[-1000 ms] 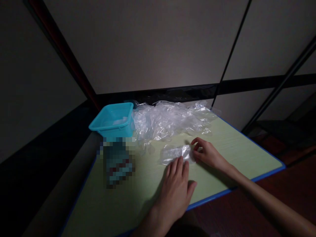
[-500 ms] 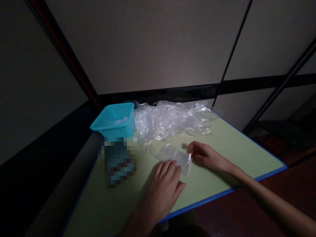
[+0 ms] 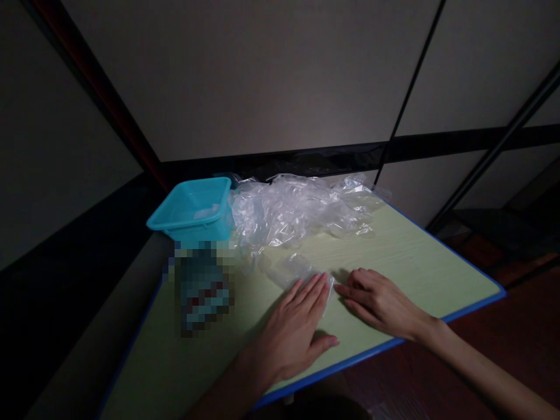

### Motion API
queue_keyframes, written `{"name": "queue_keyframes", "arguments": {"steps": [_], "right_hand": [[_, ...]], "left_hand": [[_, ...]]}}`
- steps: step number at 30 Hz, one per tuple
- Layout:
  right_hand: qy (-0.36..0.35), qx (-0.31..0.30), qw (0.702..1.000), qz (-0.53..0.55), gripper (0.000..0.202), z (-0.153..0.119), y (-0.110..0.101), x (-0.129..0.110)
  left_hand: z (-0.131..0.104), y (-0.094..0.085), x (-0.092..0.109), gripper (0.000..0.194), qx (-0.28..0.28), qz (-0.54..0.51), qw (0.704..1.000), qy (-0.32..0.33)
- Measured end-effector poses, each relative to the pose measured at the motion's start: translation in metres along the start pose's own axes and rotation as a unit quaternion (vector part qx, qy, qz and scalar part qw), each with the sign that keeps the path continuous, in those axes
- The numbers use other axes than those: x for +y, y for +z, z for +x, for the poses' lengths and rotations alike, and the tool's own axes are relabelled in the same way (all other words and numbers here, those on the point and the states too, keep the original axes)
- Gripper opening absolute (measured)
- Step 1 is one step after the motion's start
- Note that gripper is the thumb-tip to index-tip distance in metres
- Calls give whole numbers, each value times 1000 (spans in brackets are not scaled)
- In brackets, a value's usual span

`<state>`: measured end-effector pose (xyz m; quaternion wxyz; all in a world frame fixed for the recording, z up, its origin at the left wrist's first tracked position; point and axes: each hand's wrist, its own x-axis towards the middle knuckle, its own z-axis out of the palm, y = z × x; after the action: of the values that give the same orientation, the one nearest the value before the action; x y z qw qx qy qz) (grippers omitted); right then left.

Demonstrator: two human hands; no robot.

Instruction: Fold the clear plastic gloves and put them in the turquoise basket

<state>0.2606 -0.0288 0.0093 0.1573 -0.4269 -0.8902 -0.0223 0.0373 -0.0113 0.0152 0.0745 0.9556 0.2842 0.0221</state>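
A small clear plastic bag [image 3: 286, 271] lies flat on the pale green table. My left hand [image 3: 295, 332] rests palm down over the bag's near part, fingers stretched out and thumb spread, hiding some of it. Just right of the bag's edge, my right hand [image 3: 382, 303] is low over the tabletop with its index finger pointing toward that edge. Its other fingers are partly curled, and nothing shows in its grasp. Beyond both hands sits a crumpled heap of clear plastic bags [image 3: 297, 207].
A turquoise plastic basin [image 3: 203, 227] with something whitish inside stands at the table's far left. In front of it is a pixelated, unreadable object [image 3: 203, 291]. The table [image 3: 406, 251] has a blue edge and stands against a panelled wall [image 3: 262, 81].
My left hand has slid forward and right, covering more of the small bag. My right hand has drawn back from the bag's edge, its index finger now stretched out. The view has shifted slightly.
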Motion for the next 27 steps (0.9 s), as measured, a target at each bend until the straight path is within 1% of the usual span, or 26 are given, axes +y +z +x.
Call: {"name": "queue_keyframes", "arguments": {"steps": [3, 19, 22, 25, 27], "right_hand": [[3, -15, 1000, 3, 30, 2, -1, -1], [18, -33, 999, 25, 27, 1, 1, -2], [12, -21, 999, 21, 27, 0, 1, -2], [8, 16, 1000, 5, 30, -1, 0, -2], [5, 26, 1000, -5, 32, -1, -1, -2]], "left_hand": [[3, 0, -4, 72, -15, 0, 1000, 13], [3, 2, -6, 70, -25, 5, 999, 46], [3, 2, -6, 70, -20, 2, 999, 51], [4, 1, -5, 70, -13, -4, 999, 52], [4, -1, -5, 71, -16, -8, 999, 51]]}}
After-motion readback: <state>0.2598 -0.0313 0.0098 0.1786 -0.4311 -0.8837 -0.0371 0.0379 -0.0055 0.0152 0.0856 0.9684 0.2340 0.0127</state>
